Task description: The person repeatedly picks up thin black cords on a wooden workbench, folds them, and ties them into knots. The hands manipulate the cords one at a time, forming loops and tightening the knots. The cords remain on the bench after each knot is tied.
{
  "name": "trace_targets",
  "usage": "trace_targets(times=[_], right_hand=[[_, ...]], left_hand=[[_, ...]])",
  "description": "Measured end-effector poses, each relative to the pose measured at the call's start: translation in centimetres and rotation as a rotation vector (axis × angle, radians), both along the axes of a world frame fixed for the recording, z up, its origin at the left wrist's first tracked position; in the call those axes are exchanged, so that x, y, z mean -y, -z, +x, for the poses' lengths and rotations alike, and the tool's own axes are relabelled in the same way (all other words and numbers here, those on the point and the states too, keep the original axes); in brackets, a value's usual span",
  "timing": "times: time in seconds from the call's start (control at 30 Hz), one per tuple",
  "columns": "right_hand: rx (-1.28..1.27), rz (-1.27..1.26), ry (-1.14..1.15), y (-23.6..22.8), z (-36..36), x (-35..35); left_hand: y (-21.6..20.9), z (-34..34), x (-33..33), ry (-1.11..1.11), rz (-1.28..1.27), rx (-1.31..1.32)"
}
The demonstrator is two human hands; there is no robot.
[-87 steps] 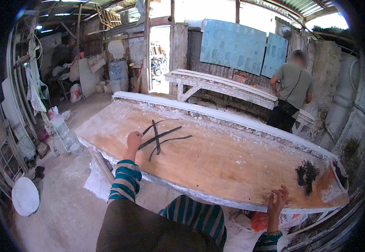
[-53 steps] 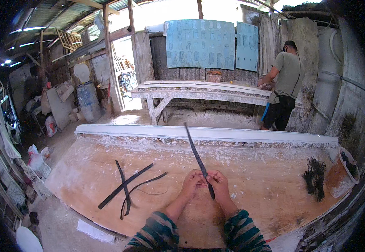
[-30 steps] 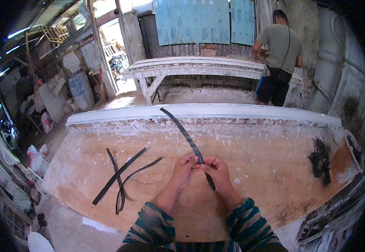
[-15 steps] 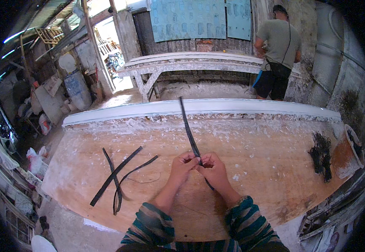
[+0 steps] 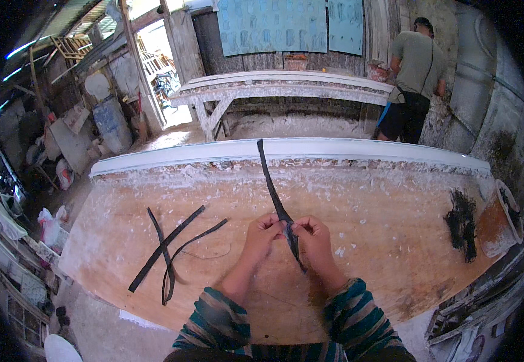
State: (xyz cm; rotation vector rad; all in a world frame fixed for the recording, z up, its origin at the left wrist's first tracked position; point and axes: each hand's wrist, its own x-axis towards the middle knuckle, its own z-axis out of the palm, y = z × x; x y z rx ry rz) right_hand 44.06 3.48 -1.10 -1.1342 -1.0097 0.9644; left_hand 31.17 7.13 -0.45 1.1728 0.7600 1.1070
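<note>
Over the middle of the wooden board, a long black strip (image 5: 270, 184) runs between my hands, its upper end reaching the white edge at the back. My left hand (image 5: 263, 234) pinches the strip's left side with thumb and fingertips. On its right side, my right hand (image 5: 311, 235) pinches it at the same height. Between the fingertips the strip spreads wider, and its tail hangs below them. To the left, several black strips (image 5: 166, 248) lie crossed on the board, with a thin dark thread (image 5: 213, 256) beside them.
A bundle of black strands (image 5: 462, 226) lies at the board's right, beside a tipped, stained bucket (image 5: 498, 223). A white moulding (image 5: 358, 148) lines the far edge of the worktable (image 5: 364, 271). Behind stand a long white bench (image 5: 286, 90) and a person (image 5: 416, 75) facing away.
The strip has widened between my fingers, and my hands have moved slightly apart. The person behind has shifted right and bent forward.
</note>
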Motion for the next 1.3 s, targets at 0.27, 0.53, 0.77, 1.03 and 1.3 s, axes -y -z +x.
trace_targets(times=[0.27, 0.53, 0.77, 1.03, 1.3], right_hand=[[-0.362, -0.055, -0.137, -0.7, 0.1, 0.3], [-0.386, -0.036, -0.131, -0.2, 0.5, 0.0], [-0.298, 0.021, -0.081, -1.1, -0.2, 0.3], [-0.227, 0.094, -0.094, 0.1, 0.3, -0.2], [-0.054, 0.065, -0.075, 0.3, -0.2, -0.3]], left_hand=[[0.6, -0.1, -0.1, 0.026, -0.140, 0.073], [0.8, 0.0, 0.0, 0.021, -0.043, -0.036], [0.0, 0.1, 0.1, 0.046, 0.008, 0.011], [0.8, 0.4, -0.1, 0.116, 0.059, -0.025], [2.0, 0.2, -0.8, -0.035, 0.123, -0.084]])
